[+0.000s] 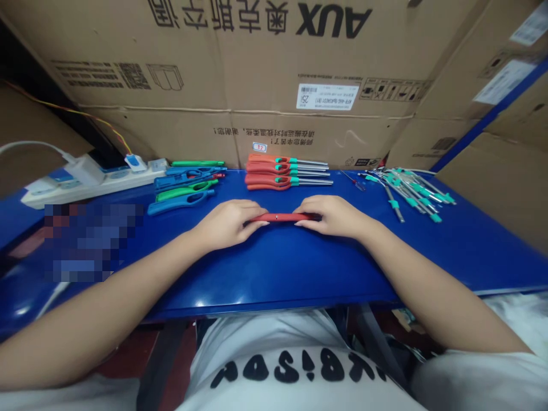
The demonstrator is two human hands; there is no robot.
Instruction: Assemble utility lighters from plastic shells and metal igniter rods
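Note:
My left hand (233,222) and my right hand (331,216) each pinch one end of a red lighter handle (282,217), held level just over the blue table. Its ends are partly hidden by my fingers. Behind it lies a stack of red long-necked lighters (268,171) with teal collars and metal tubes pointing right. Left of them sit several blue and green lighter handles (184,198). To the right is a loose pile of metal lighter tubes (413,191) with teal pieces.
A white power strip (94,185) with plugs and cables runs along the back left. Cardboard walls (257,74) close off the back and right. A small screwdriver-like item (357,184) lies near the tubes. The table's front edge (265,308) is by my body.

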